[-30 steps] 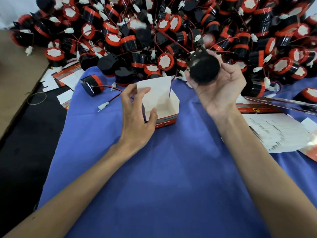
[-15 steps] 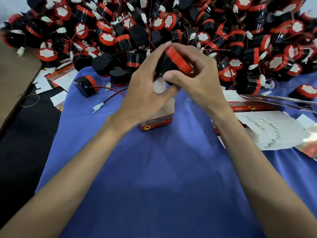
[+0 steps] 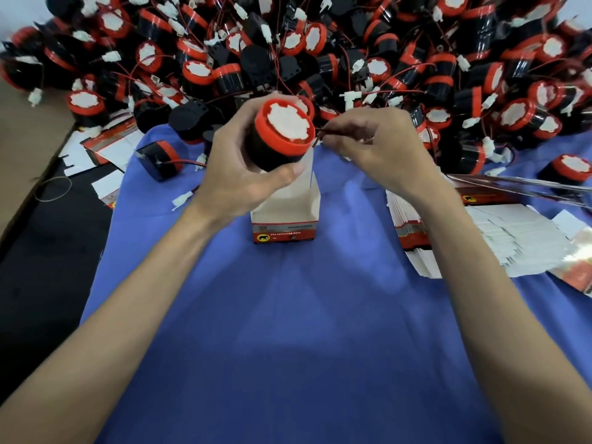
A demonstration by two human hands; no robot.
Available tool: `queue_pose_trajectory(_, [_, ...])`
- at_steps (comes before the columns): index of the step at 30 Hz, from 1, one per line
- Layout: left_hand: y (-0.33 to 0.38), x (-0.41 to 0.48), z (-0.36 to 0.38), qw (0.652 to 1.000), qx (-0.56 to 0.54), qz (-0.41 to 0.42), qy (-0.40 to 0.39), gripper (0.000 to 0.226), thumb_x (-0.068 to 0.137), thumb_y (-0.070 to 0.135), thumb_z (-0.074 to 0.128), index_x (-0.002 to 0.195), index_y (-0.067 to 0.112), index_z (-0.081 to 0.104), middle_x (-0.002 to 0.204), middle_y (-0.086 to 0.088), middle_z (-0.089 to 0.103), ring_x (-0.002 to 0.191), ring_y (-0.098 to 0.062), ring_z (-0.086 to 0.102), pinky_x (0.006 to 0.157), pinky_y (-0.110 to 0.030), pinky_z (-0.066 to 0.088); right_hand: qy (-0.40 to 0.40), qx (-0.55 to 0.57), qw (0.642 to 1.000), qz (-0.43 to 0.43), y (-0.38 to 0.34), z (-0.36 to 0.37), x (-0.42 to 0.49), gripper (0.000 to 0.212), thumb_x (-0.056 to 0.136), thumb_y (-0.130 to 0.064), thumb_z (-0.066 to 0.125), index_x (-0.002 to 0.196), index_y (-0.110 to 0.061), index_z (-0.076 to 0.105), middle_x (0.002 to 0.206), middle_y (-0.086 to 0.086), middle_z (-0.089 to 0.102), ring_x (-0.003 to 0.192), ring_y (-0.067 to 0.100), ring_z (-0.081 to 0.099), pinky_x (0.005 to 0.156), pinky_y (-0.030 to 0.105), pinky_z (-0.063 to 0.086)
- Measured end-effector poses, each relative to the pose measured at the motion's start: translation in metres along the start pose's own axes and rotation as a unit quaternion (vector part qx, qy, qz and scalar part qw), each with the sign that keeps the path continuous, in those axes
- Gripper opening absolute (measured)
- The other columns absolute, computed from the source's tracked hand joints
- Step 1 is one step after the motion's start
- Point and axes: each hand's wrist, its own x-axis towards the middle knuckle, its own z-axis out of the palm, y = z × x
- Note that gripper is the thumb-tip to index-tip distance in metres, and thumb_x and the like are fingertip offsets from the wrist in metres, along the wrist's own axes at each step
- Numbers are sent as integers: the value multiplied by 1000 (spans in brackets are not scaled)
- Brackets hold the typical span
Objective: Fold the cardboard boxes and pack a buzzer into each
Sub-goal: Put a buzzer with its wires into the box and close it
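Left hand: at 11 o'clock from the view's centre. Its fingers were curled round the black body of a buzzer, with the thumb under it.
Buzzer: held in the air just above the open box, not inside it, its red cap and white centre tilted towards the camera.
Right hand: at 3 o'clock of the buzzer, fingertips pinched tight on the buzzer's thin red wire.
Box: stood upright on the blue cloth, top flaps open, red printed band facing the camera.
Buzzer pile: filled the far side, from 10 to 2 o'clock.
Flat boxes: stacked at 3 o'clock of the box, near it.
Loose buzzer: lay at 10 o'clock of the box.
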Motion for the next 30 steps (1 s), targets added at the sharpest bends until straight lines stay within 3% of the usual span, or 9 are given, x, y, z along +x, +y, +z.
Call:
queue_pose_trajectory(2, [-5,-1,4,997,61,30,26,59,72,6,79,120,11,45,117,4,54,111,-5,55,98,-24,43,-13,25,999,28,-5,-9,-1,20,89,-6,65,108,-6,70,79,0,68,63,14,65,67,24,55])
queue_pose_trajectory(6, [-11,-5,14,991,101,32,85,61,71,17,85,113,13,41,117,-9,54,110,-12,56,96,-26,45,-140,138,979,59,-19,-24,-9,41,94,6,44,128,-12,56,90,3,75,67,20,70,63,23,54])
queue_pose_trajectory(9, [-11,-4,19,987,105,43,109,62,73,29,84,111,13,38,122,-5,55,115,-5,55,96,-23,44,-201,229,951,60,-26,-30,-12,51,94,12,34,134,-16,48,92,3,75,71,17,71,66,21,54])
queue_pose_trajectory(13, [-14,-6,21,981,130,26,141,66,70,25,86,109,17,34,107,9,52,99,-2,56,86,-18,46,-248,86,964,35,-31,-23,-10,39,100,-7,46,138,-11,47,92,3,73,73,9,68,65,16,52])
queue_pose_trajectory(16, [-8,-7,22,969,168,19,180,66,70,29,84,107,15,31,105,0,47,97,-17,55,83,-32,49,-237,-55,970,-4,-36,-15,-8,49,98,-29,51,142,-7,44,87,-3,69,80,14,61,74,21,50])
queue_pose_trajectory(20, [2,-7,36,947,231,46,219,64,70,25,74,113,-5,36,110,-14,36,104,-37,49,86,-44,46,-200,-129,970,47,-47,2,-8,105,71,-80,43,151,-15,21,109,-6,38,100,9,37,91,23,33])
queue_pose_trajectory(25, [9,-6,40,984,91,-19,152,81,68,14,69,128,-10,20,126,-28,32,122,-41,41,100,-39,46,-106,-66,986,114,-53,26,-10,107,74,-77,51,151,-11,16,140,7,37,129,23,37,103,31,33])
queue_pose_trajectory(28, [10,-7,31,994,-23,18,109,81,61,14,63,125,-7,18,128,-36,29,125,-43,40,102,-50,44,-39,13,990,132,-52,32,-6,82,75,-71,60,133,-14,45,120,2,54,110,16,52,91,29,47])
queue_pose_trajectory(30, [12,-11,27,987,-110,23,112,71,55,16,53,116,-6,25,119,-27,35,117,-27,47,98,-35,43,-2,85,986,145,-51,37,-5,63,75,-64,68,113,-14,57,103,6,64,95,19,61,78,37,55])
